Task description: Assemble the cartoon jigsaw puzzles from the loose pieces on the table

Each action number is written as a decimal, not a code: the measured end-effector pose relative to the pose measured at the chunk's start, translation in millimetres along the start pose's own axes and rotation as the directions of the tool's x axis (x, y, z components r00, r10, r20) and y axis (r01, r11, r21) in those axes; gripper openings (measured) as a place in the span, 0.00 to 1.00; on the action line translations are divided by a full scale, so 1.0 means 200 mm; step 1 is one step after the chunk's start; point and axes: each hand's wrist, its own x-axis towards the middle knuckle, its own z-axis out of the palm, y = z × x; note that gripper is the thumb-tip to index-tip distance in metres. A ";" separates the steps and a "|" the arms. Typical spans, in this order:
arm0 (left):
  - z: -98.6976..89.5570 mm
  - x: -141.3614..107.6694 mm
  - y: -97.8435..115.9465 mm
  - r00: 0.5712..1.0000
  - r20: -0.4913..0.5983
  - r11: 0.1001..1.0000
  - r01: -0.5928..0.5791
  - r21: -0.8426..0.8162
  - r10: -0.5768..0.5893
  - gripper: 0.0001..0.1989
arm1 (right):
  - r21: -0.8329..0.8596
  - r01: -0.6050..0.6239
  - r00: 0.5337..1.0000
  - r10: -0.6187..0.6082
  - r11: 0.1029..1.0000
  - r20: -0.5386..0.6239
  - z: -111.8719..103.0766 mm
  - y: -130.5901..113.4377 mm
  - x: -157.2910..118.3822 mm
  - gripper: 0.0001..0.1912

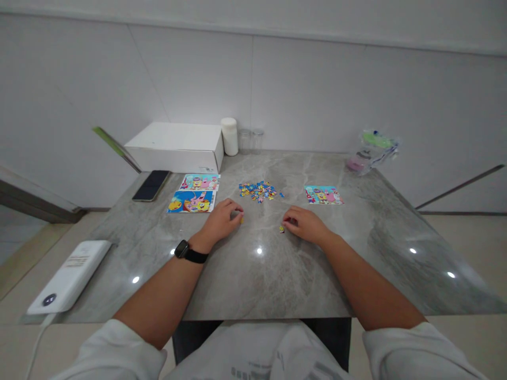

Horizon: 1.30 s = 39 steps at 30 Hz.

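Note:
My left hand [223,219], with a dark watch on its wrist, rests on the table left of centre. Its thumb and fingers are pinched on a small yellow jigsaw piece [242,220], mostly covered by the fingertips. Across from it, my right hand [306,222] is curled over the tabletop, its fingertips closed at another small jigsaw piece [281,229], yellowish with a dark part. Beyond both hands lies a loose pile of colourful jigsaw pieces [259,191]. A cartoon picture card [324,195] lies flat behind my right hand.
Two more cartoon cards, an upper one [200,182] and a blue one [191,201], overlap at left beside a phone [151,186]. Behind stand a white box [174,153], a white bottle [229,137] and clear glasses [257,140]. A plastic bag [372,152] sits back right; a white corded device [70,275] lies front left.

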 end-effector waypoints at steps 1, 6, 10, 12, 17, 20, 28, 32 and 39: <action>0.01 0.00 -0.01 1.000 -0.027 1.000 0.012 -0.015 -0.012 0.07 | 0.006 -0.007 1.000 0.007 1.000 -0.027 0.01 0.00 0.00 0.05; 0.05 0.03 -0.03 0.991 -0.110 0.995 0.065 -0.074 -0.073 0.08 | 0.014 -0.016 0.992 0.018 1.000 -0.124 0.02 -0.02 0.04 0.07; 0.07 0.05 -0.04 0.984 -0.150 0.987 0.077 -0.138 -0.098 0.11 | -0.021 -0.007 0.990 0.004 1.000 -0.143 -0.03 -0.05 0.11 0.07; 0.08 0.06 -0.05 0.981 -0.164 0.986 0.084 -0.147 -0.108 0.11 | -0.056 -0.022 0.993 0.015 0.998 -0.120 -0.06 -0.06 0.17 0.06; 0.08 0.05 -0.06 0.975 -0.206 0.997 0.082 -0.004 -0.081 0.13 | -0.160 -0.085 0.993 0.070 0.984 -0.093 -0.02 -0.08 0.35 0.09; 0.09 0.05 -0.06 0.979 -0.188 0.992 0.096 0.086 -0.078 0.20 | -0.183 -0.112 0.990 0.093 0.977 -0.108 0.09 -0.08 0.42 0.12; 0.15 0.06 -0.05 0.987 0.064 0.970 0.130 0.206 -0.145 0.28 | -0.191 -0.014 0.997 0.000 0.982 -0.072 0.24 -0.05 0.42 0.16; 0.14 0.05 -0.02 0.986 0.064 0.959 0.132 0.250 -0.153 0.25 | -0.183 -0.017 0.996 0.000 0.983 -0.089 0.25 -0.02 0.43 0.17; 0.12 0.05 0.00 0.985 0.028 0.952 0.156 0.265 -0.169 0.28 | -0.163 0.024 0.992 -0.044 0.986 -0.121 0.28 0.03 0.43 0.17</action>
